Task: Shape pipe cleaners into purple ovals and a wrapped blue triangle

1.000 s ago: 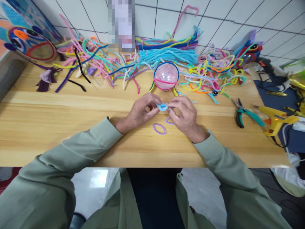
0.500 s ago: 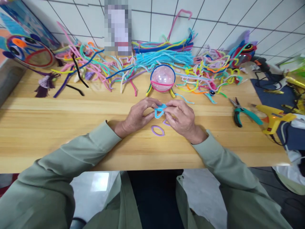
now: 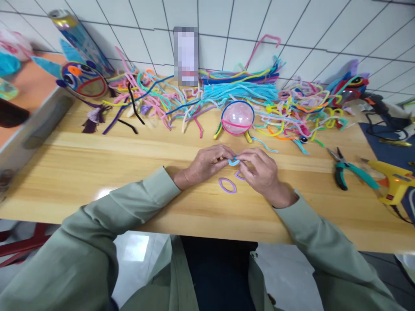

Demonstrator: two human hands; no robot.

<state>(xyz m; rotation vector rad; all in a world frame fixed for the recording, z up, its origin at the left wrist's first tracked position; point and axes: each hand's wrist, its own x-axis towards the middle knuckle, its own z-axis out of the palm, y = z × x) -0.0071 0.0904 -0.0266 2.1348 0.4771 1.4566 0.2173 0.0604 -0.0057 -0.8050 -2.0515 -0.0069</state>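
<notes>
Between my fingertips is a bent light-blue pipe cleaner (image 3: 234,162), mostly covered by the fingers. My left hand (image 3: 209,165) pinches it from the left, and my right hand (image 3: 261,172) pinches its right side. Just below, a purple pipe cleaner loop (image 3: 227,185), pointed at both ends, lies flat on the table. A second purple loop (image 3: 239,175) is partly hidden under my right hand. Behind my hands stands a clear ball (image 3: 238,117) with a blue rim, a pink band across it and yellow-green legs.
Pipe cleaners (image 3: 240,91) in many colours lie heaped along the tiled wall. Pliers (image 3: 343,170) and a yellow glue gun (image 3: 391,179) rest at the right. A blurred-out phone-like panel (image 3: 186,56) leans on the wall. A fish-like craft (image 3: 84,80) and a tall can (image 3: 82,41) stand left.
The camera view has swung left, so everything sits further right and lower. The light-blue pipe cleaner has turned between my fingers and less of it shows. Both hands keep their pinch.
</notes>
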